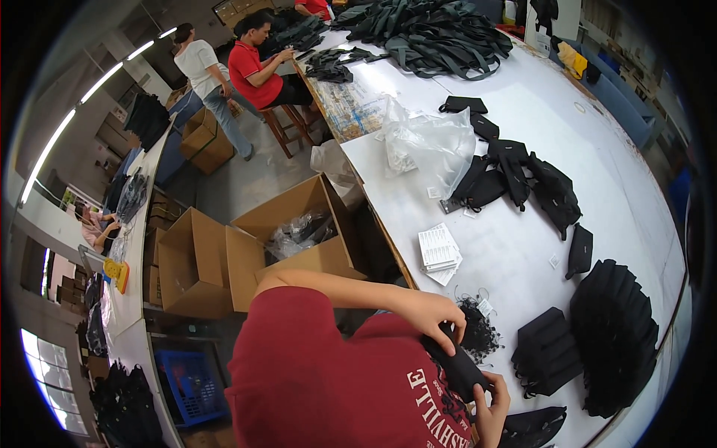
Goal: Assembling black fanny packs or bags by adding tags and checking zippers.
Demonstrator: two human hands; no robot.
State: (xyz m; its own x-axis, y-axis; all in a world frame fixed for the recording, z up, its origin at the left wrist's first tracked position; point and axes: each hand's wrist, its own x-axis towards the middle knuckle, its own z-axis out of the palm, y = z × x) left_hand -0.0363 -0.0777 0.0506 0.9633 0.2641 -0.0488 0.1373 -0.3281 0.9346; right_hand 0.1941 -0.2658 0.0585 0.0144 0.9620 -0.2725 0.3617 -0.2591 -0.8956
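Note:
A small black fabric pouch is held close against the front of my red shirt, at the table's near edge. My left hand grips its upper end, thumb and fingers wrapped round it. At the lower end, my right hand pinches the pouch between bent fingers. Just beyond my hands lies a tangle of thin black cords with a small white tag on it. To the right stand a short row of black pouches and a longer packed row. Another black pouch lies by my right hand.
White printed cards lie stacked on the white table. Farther off are a clear plastic bag, loose black pouches and heaped black straps. Open cardboard boxes stand left. A person in red sits farther back.

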